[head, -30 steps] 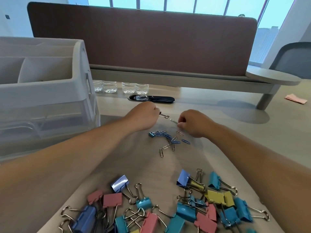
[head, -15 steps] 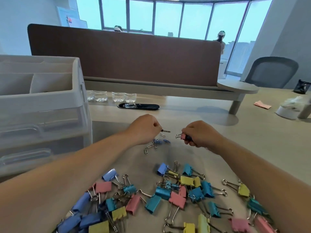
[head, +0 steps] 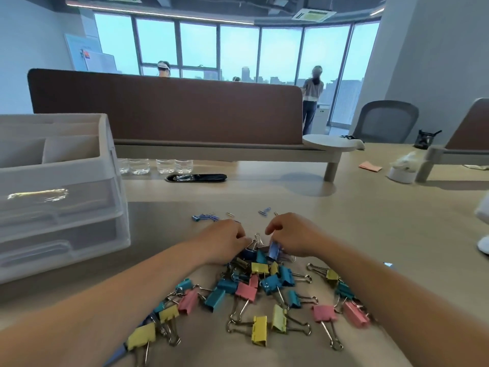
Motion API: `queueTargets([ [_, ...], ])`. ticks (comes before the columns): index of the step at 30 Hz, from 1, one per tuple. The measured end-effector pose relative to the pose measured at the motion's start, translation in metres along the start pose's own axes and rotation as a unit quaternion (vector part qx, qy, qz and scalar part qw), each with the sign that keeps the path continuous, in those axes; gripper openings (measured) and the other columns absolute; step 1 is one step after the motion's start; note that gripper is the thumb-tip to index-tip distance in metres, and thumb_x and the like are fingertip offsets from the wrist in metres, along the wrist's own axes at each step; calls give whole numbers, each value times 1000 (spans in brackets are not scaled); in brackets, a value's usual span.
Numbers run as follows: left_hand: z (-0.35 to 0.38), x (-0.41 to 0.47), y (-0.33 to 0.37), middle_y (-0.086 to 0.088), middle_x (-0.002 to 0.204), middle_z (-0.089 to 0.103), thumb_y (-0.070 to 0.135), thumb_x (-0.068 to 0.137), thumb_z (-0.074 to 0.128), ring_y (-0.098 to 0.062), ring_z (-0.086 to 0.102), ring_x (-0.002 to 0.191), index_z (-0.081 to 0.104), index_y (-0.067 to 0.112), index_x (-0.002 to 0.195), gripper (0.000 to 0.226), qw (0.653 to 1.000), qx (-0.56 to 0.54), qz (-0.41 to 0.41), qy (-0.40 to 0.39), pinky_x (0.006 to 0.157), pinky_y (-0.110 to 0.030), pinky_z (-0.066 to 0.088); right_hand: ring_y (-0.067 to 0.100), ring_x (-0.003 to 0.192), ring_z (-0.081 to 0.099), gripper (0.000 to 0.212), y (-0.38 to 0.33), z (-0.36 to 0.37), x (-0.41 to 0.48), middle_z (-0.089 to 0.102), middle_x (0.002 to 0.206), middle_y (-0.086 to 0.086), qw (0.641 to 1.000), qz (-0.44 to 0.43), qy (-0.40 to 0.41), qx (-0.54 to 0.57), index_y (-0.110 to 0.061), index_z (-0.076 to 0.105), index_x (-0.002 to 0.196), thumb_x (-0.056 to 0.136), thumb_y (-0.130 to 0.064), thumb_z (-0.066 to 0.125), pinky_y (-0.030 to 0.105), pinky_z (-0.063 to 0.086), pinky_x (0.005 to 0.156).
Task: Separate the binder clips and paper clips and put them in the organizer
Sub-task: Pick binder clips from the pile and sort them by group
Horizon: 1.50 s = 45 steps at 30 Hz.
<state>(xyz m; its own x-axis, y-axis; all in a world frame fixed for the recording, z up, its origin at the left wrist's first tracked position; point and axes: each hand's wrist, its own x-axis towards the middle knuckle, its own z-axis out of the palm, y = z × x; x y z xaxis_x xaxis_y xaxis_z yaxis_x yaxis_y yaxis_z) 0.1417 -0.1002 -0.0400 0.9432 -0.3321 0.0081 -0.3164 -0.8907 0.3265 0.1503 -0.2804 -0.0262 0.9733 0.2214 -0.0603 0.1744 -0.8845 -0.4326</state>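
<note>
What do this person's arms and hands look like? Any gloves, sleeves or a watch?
Nothing worn shows. The left hand and right hand are bare: no gloves, and no rings that I can see. The left forearm and right forearm are uncovered to the picture's edge, with no sleeve, watch or bracelet.

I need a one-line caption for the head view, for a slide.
Left hand at the binder clips, right hand pinching a blue clip; paper clips lie beyond, organizer at left.
</note>
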Motion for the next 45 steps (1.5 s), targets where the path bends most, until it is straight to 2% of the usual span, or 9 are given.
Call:
queueTargets([
  [4,0,-1,-4,6,86,62,29,100,46,-7,53,72,68,20,96,24,1000,-14,5,-4,59,-24,37,12,93,64,27,7,2,0,69,106,-3,999,8,28,-19,-21,69,105,92,-8,49,30,56,84],
  [8,-6,4,-24,5,97,63,15,95,46,-14,59,88,70,18,96,24,1000,-13,-14,22,73,-27,45,13,94,63,32,8,9,10,68,106,-4,997,-8,62,-49,-26,69,102,90,-9,44,32,55,85],
  [16,-15,26,-70,-3,113,58,21,94,56,-20,55,102,64,18,110,18,994,16,-62,88,81,-28,41,9,86,62,27,-5,16,40,69,100,-4,997,-32,75,-16,-20,70,101,93,-11,45,21,49,71],
  [20,-24,38,-93,-10,120,55,10,91,55,-29,55,110,61,9,118,28,987,38,-126,93,93,-32,44,13,93,62,30,-25,25,65,69,106,-3,996,-50,66,-17,-21,70,107,91,-13,46,29,54,82],
  [24,-25,46,-114,-13,111,62,9,89,57,-33,59,104,66,5,108,21,983,46,-159,84,89,-38,50,17,106,59,29,-43,37,89,64,119,-2,997,-65,41,-29,-21,68,117,94,-19,49,32,50,93],
  [29,-23,52,-127,-6,121,61,19,93,60,-24,56,111,63,13,116,24,985,17,-149,83,90,-30,43,20,118,55,32,-53,52,111,55,130,0,994,-90,34,-46,-20,64,125,95,-18,54,32,44,99],
  [35,-18,58,-127,-4,101,65,36,86,69,-22,59,94,66,15,97,24,987,-11,-134,91,83,-34,49,20,125,46,40,-61,64,125,47,136,-2,986,-147,32,-67,-27,58,134,95,-19,54,35,40,106],
  [41,-17,54,-124,-8,108,64,26,91,64,-26,58,101,66,11,101,18,986,6,-133,100,85,-34,49,21,115,48,39,-65,70,130,52,122,-2,981,-164,14,-103,-31,63,129,95,-19,50,32,41,93],
  [45,-18,47,-123,-10,111,63,25,96,57,-27,57,102,64,9,105,20,983,0,-150,103,83,-32,46,19,115,49,36,-62,70,125,54,122,-3,982,-152,27,-107,-29,66,126,96,-19,50,31,41,95],
])
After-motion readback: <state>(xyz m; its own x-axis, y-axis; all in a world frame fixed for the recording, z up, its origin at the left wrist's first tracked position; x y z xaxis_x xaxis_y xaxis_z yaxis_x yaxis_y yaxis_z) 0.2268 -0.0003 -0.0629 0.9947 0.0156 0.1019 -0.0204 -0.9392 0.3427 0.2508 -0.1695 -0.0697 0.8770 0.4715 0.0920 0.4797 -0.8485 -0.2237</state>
